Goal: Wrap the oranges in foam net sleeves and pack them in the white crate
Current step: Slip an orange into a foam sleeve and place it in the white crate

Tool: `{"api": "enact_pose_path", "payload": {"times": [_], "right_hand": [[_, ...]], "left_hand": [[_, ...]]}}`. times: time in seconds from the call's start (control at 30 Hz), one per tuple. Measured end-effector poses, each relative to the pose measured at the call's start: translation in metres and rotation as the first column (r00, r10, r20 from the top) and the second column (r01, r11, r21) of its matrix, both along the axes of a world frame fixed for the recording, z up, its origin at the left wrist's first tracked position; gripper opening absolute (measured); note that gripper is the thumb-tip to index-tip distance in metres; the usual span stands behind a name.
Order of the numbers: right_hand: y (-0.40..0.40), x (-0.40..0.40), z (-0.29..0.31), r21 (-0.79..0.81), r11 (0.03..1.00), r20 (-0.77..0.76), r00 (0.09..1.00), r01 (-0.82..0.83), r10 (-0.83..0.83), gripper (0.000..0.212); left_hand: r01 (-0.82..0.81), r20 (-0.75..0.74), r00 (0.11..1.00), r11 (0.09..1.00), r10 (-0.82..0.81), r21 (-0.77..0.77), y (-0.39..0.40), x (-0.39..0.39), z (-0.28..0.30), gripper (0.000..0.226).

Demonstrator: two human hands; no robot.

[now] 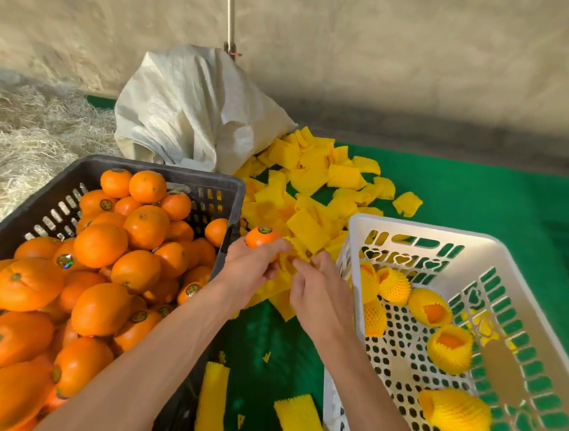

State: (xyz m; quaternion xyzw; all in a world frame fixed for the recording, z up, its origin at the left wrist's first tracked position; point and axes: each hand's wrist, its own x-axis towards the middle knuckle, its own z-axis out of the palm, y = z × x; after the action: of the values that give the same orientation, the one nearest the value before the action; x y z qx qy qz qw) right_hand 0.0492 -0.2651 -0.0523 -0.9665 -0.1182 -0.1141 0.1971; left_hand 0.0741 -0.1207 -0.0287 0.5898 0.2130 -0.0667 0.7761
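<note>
Fingers (273, 248) curled round orange (261, 237); right hand (321, 287) pinching sleeve (295, 255).

Both forearms are bare to the frame's lower edge — no sleeves; the left hand (249, 264) and right hand (321, 290) wear nothing.

This looks like a makeshift fruit-packing spot, probably inside a tent or farm shed. A pale fabric wall (359, 50) with a thin pole (230, 11) closes the back, and dry straw (18, 130) lies at the left. On a green mat (466, 200) stand a dark crate (162, 175) heaped with stickered oranges (101, 244), a white crate (412, 231), a woven sack (189, 110) and loose yellow foam sleeves (313, 183).
</note>
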Motion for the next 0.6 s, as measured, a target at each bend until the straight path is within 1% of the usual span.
{"api": "enact_pose_path", "payload": {"times": [0.03,0.07,0.1,0.13,0.17,0.2,0.23,0.27,0.3,0.33,0.37,0.4,0.47,0.5,0.53,0.57,0.6], "right_hand": [[0.001,0.002,0.002,0.012,0.998,-0.067,0.996,0.057,-0.056,0.030],[0.000,0.002,0.003,0.100,0.989,-0.175,0.980,0.111,-0.092,0.030],[-0.003,0.002,0.003,0.247,0.954,-0.315,0.945,0.171,-0.088,0.035],[-0.004,0.004,0.002,0.426,0.869,-0.452,0.891,0.250,-0.035,0.042],[-0.007,0.004,0.001,0.601,0.715,-0.564,0.823,0.358,0.062,0.046],[-0.010,0.005,-0.001,0.730,0.492,-0.626,0.754,0.474,0.202,0.044],[-0.011,0.007,0.000,0.779,0.250,-0.627,0.704,0.575,0.332,0.040],[-0.013,0.010,0.002,0.761,0.024,-0.592,0.678,0.648,0.435,0.037],[-0.014,0.014,0.001,0.704,-0.153,-0.557,0.673,0.694,0.487,0.034],[-0.015,0.018,0.000,0.661,-0.269,-0.534,0.691,0.701,0.488,0.031],[-0.013,0.020,-0.003,0.646,-0.332,-0.526,0.716,0.687,0.458,0.028],[-0.010,0.020,-0.006,0.657,-0.353,-0.514,0.738,0.666,0.437,0.024],[-0.005,0.021,-0.010,0.708,-0.353,-0.466,0.780,0.612,0.418,0.009],[-0.003,0.019,-0.011,0.746,-0.343,-0.420,0.803,0.570,0.423,0.013],[-0.003,0.019,-0.013,0.781,-0.320,-0.377,0.813,0.537,0.444,0.027],[-0.003,0.019,-0.014,0.805,-0.288,-0.350,0.808,0.519,0.475,0.036],[-0.004,0.019,-0.012,0.821,-0.259,-0.333,0.795,0.509,0.507,0.041]], "left_hand": [[0.029,0.030,0.999,0.997,-0.031,0.065,-0.001,0.000,-0.001,0.031],[0.048,0.063,0.996,0.983,-0.060,0.175,-0.004,-0.002,-0.002,0.035],[0.050,0.097,0.992,0.953,-0.082,0.297,-0.006,-0.006,-0.004,0.042],[0.038,0.139,0.985,0.915,-0.102,0.401,-0.007,-0.009,-0.004,0.050],[0.026,0.182,0.975,0.883,-0.126,0.469,-0.009,-0.011,-0.006,0.056],[0.018,0.213,0.966,0.862,-0.145,0.507,-0.011,-0.014,-0.007,0.059],[0.013,0.237,0.958,0.846,-0.164,0.533,-0.009,-0.015,-0.007,0.062],[0.018,0.250,0.950,0.833,-0.186,0.553,-0.009,-0.016,-0.007,0.065],[0.033,0.248,0.945,0.816,-0.214,0.577,-0.009,-0.015,-0.006,0.066],[0.049,0.245,0.938,0.794,-0.245,0.606,-0.010,-0.016,-0.006,0.067],[0.060,0.243,0.931,0.770,-0.273,0.635,-0.010,-0.016,-0.005,0.067],[0.066,0.240,0.926,0.749,-0.292,0.659,-0.011,-0.017,-0.005,0.067],[0.078,0.233,0.923,0.740,-0.307,0.668,-0.012,-0.019,-0.005,0.069],[0.088,0.228,0.923,0.744,-0.312,0.662,-0.012,-0.019,-0.005,0.069],[0.097,0.223,0.922,0.747,-0.316,0.657,-0.013,-0.019,-0.005,0.069],[0.105,0.220,0.921,0.749,-0.321,0.654,-0.014,-0.018,-0.004,0.069],[0.111,0.216,0.921,0.749,-0.325,0.653,-0.014,-0.018,-0.005,0.069]]}}
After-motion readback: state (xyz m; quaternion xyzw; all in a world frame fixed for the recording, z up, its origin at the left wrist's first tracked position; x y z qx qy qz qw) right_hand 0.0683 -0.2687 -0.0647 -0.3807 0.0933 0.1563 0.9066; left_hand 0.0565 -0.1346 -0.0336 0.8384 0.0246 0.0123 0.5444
